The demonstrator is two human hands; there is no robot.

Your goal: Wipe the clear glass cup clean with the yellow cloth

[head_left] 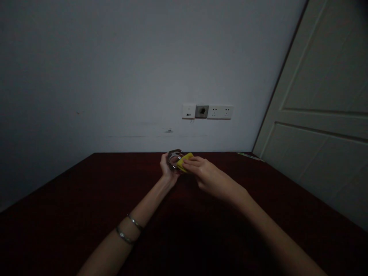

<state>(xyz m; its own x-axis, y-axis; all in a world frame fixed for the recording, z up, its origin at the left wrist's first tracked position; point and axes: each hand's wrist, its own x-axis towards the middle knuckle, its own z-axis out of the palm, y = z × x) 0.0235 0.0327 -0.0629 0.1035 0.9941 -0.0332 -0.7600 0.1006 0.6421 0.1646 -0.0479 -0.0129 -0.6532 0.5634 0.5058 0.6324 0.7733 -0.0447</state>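
Note:
My left hand is wrapped round a shiny, clear glass vessel, whose round open rim faces me; whether it is a cup or a bowl I cannot tell. Between the fingers of my right hand is a yellow sponge, pressed against the right side of the vessel's rim. Both hands are held together over the far part of the dark red table. The fingers of my left hand are partly hidden behind the glass.
Behind the table rises a pale wall with a row of white sockets and a grey plate. A panelled white door stands on the right. A thin printed strip lies at the table's far right edge.

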